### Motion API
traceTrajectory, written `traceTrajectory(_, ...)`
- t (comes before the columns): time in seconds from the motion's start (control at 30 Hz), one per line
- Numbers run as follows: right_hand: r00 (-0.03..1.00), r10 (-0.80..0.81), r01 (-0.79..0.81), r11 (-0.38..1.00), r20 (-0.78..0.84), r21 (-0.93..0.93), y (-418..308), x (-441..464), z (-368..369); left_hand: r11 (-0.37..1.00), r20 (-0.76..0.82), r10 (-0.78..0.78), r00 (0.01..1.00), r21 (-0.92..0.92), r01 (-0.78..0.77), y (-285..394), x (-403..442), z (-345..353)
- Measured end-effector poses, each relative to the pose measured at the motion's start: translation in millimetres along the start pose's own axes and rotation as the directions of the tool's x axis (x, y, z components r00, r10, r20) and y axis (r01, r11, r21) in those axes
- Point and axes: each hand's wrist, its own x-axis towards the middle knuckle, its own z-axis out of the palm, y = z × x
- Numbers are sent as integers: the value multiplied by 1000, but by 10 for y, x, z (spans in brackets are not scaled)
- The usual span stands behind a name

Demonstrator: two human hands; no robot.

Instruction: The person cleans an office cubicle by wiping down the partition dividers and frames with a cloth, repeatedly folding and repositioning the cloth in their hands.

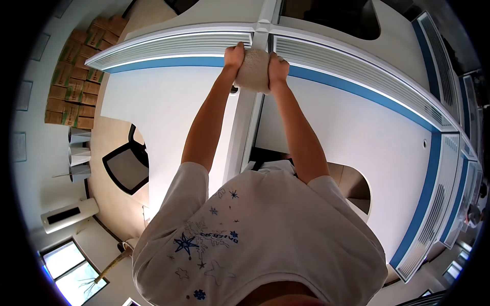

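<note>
White desks (168,99), blue-trimmed partitions (178,49) (brown cartons (76,76) stacked beyond); both hands (234,55) gripping beige cloth (253,72).

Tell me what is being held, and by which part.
What looks like a cloth, held at two opposite sides: the left hand has its left edge, the right hand its right edge.

Cloth (253,72) rough, matt; desktop (166,99) smooth; boxes (76,74) cardboard.
</note>
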Motion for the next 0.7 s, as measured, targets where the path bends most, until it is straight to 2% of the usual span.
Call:
traceTrajectory(0.03,999,-22,21,999,-23,-39,-2,-33,-43,999,-13,-6,1000,-32,6,15,-59,0)
traceTrajectory(0.07,1000,-8,7,999,-17,-35,-17,-108,-93,999,26,24,999,29,-25,-74,0,-19)
traceTrajectory(0.17,999,33,-33,999,7,8,-8,-354,-172,994,93,-33,995,-100,42,-159,-171,-109)
traceTrajectory(0.23,999,28,-28,1000,20,3,42,-515,-226,993,94,-27,995,-116,38,-136,-443,-233)
traceTrajectory(0.33,982,59,-84,987,180,136,212,-850,-370,980,105,-61,993,-181,80,-188,-943,-471)
traceTrajectory(0.43,965,58,-118,968,257,223,258,-1353,-562,975,127,-80,989,-196,104,-221,-1441,-715)
traceTrajectory(0.53,928,66,-105,991,367,86,467,-1635,-731,981,134,-64,989,-175,88,-328,-1826,-938)
traceTrajectory(0.7,919,29,-78,991,392,110,398,-1808,-780,983,123,-41,992,-171,62,-349,-1963,-1027)
